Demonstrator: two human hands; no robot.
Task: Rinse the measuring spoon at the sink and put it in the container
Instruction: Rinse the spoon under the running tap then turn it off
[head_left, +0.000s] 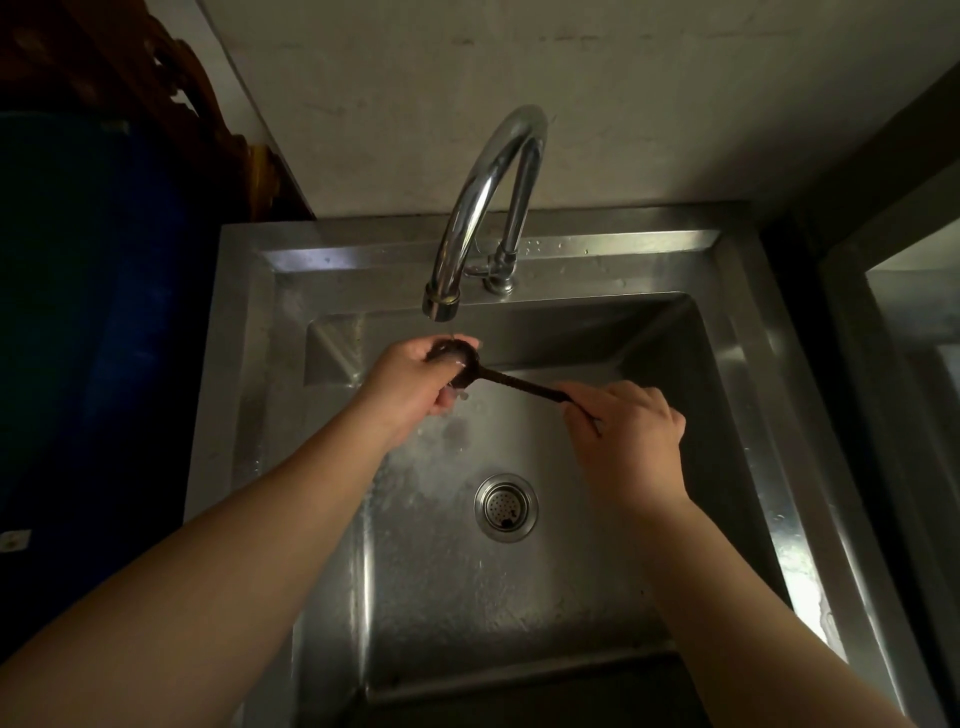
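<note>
- Measuring spoon (519, 383) is over the sink (753, 415), bowl under tap (488, 208) trickle.
- Left hand (410, 384) is cupped round bowl; right hand (626, 431) pinches handle end.
- Risk: wet grip slips, spoon drops toward drain (505, 507).
- Container isn't in view, so carry w/ drips likely.

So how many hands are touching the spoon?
2. The left hand wraps the spoon bowl under the tap; the right hand holds the handle end.
</note>
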